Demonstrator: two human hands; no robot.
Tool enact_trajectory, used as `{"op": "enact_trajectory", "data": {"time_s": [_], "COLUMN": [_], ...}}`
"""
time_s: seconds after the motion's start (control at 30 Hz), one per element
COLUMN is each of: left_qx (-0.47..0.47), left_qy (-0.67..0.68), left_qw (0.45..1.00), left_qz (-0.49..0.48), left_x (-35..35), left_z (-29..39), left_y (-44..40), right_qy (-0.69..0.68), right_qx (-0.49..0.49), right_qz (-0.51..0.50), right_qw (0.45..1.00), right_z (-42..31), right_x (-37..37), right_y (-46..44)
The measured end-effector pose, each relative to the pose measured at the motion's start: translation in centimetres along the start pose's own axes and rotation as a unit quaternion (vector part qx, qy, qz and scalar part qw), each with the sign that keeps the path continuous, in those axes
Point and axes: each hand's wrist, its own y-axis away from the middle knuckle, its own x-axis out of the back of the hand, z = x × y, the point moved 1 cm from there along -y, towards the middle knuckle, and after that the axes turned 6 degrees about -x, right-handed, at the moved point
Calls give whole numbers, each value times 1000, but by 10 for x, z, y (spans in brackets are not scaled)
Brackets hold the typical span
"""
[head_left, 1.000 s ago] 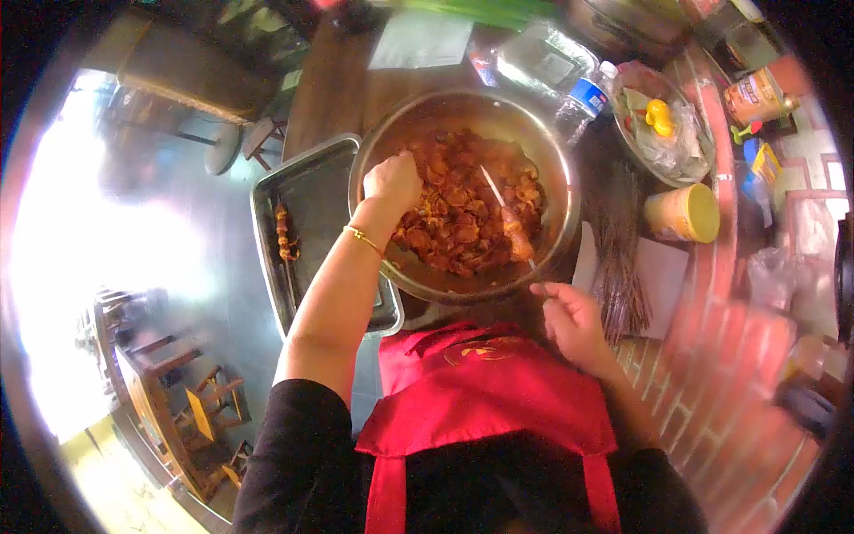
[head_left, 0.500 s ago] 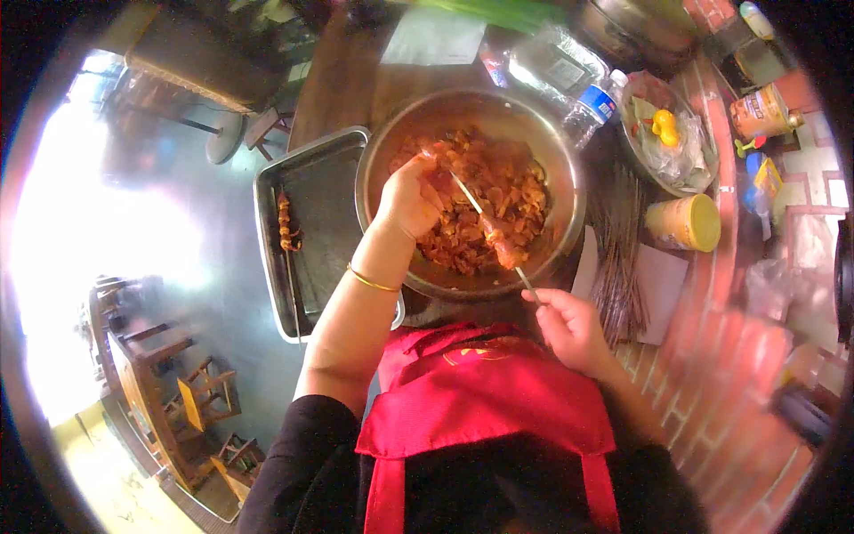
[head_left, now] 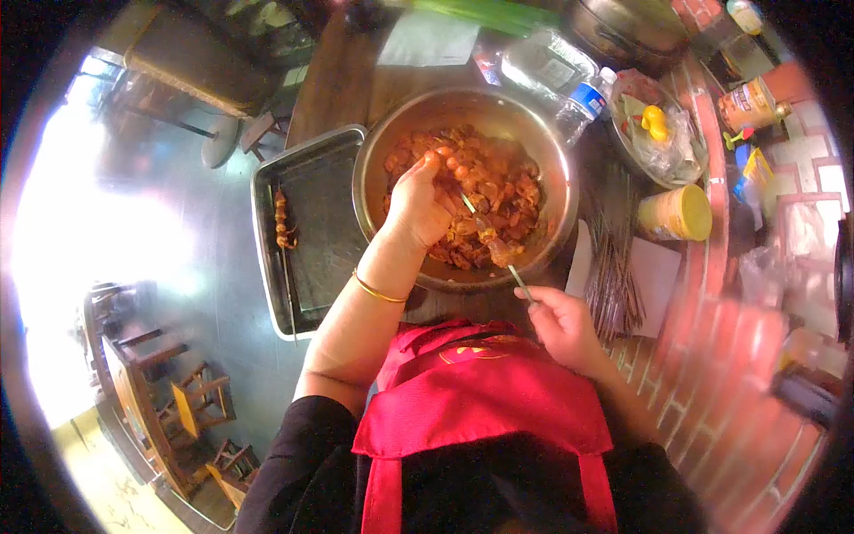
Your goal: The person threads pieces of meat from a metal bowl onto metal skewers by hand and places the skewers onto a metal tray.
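My right hand (head_left: 565, 325) pinches the lower end of a thin skewer (head_left: 522, 285), which slants up over a large metal bowl (head_left: 571, 191). Pieces of red marinated meat (head_left: 500, 251) are threaded along its middle. My left hand (head_left: 420, 203) is closed above the bowl, near the skewer's upper end, with reddish meat at its fingers; the fingers partly hide it. Loose marinated meat (head_left: 520, 191) fills the bowl. On a metal tray (head_left: 329, 222) to the left lies one loaded skewer (head_left: 282, 222).
A bundle of bare skewers (head_left: 614, 285) lies on white paper right of the bowl. Beyond it are a yellow-lidded tub (head_left: 676, 214), a plate with plastic bags (head_left: 672, 160), a plastic bottle (head_left: 583, 107) and a brick wall (head_left: 703, 374). Wooden stools (head_left: 200, 400) stand lower left.
My left hand has shifted slightly down, its fingers turning over the bowl. The skewer's upper end now sits lower, and my right hand still holds its lower end.
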Motion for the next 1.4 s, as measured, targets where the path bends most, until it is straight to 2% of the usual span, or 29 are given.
{"op": "enact_trajectory", "data": {"time_s": [0.13, 0.4, 0.5, 0.57, 0.63, 0.67, 0.7, 0.73, 0.77, 0.83, 0.9, 0.97, 1.1, 1.13, 1.17, 1.2, 1.23, 1.27, 1.3, 1.37, 1.4], "left_qx": [-8, -58, -10, 32, -40, -39, -93, -140, -140, -263, -233, -182, -162, -91, -13, -17, -18, 63, 134, 109, 92], "left_qy": [3, -46, -28, -161, -308, -309, -553, -752, -752, -881, -888, -918, -918, -856, -726, -580, -581, -305, 5, 20, 73], "left_qw": [1000, 997, 999, 986, 945, 945, 813, 613, 614, 290, 294, 163, 190, 447, 669, 805, 805, 946, 989, 993, 992], "left_qz": [-24, 8, -32, -29, -103, -101, -156, -198, -198, -264, -267, -313, -307, -244, -160, -119, -116, -93, -63, -29, -44], "left_x": [-10, -10, -1, -2, 16, 25, 29, 30, 31, 26, 16, 7, 7, 5, 6, 11, 17, 24, 20, 9, 11], "left_z": [-1, -11, -28, -39, -51, -49, -41, -37, -37, -37, -42, -46, -40, -33, -27, -27, -26, -26, -21, -15, -14], "left_y": [11, 19, 25, 33, 15, 3, -8, -17, -23, -26, -29, -31, -28, -26, -26, -32, -34, -34, -29, -20, -21], "right_qy": [1, -15, -17, -33, -61, -90, -109, -111, -112, -120, -127, -129, -126, -129, -132, -133, -121, -108, -105, -32, -32], "right_qx": [8, 10, 46, 31, 23, 25, -16, -26, -36, -53, -70, -82, -76, -77, -78, -77, -78, -79, -77, -18, -32], "right_qz": [6, 25, 53, 66, 72, 75, 67, 68, 69, 69, 72, 73, 66, 62, 56, 55, 37, 17, 12, -11, -19], "right_qw": [1000, 1000, 997, 997, 995, 993, 992, 991, 991, 989, 987, 985, 987, 987, 987, 987, 989, 991, 991, 999, 999], "right_z": [1, 0, 4, 6, 17, 23, 20, 20, 21, 22, 23, 26, 24, 21, 18, 16, 15, 14, 14, 12, 5], "right_x": [-1, -15, -22, -20, -11, -7, 0, 7, 12, 20, 24, 26, 29, 29, 30, 29, 30, 29, 27, 23, 22], "right_y": [1, -7, -15, -23, -29, -31, -30, -30, -30, -30, -31, -30, -27, -25, -23, -22, -20, -19, -19, -20, -20]}}
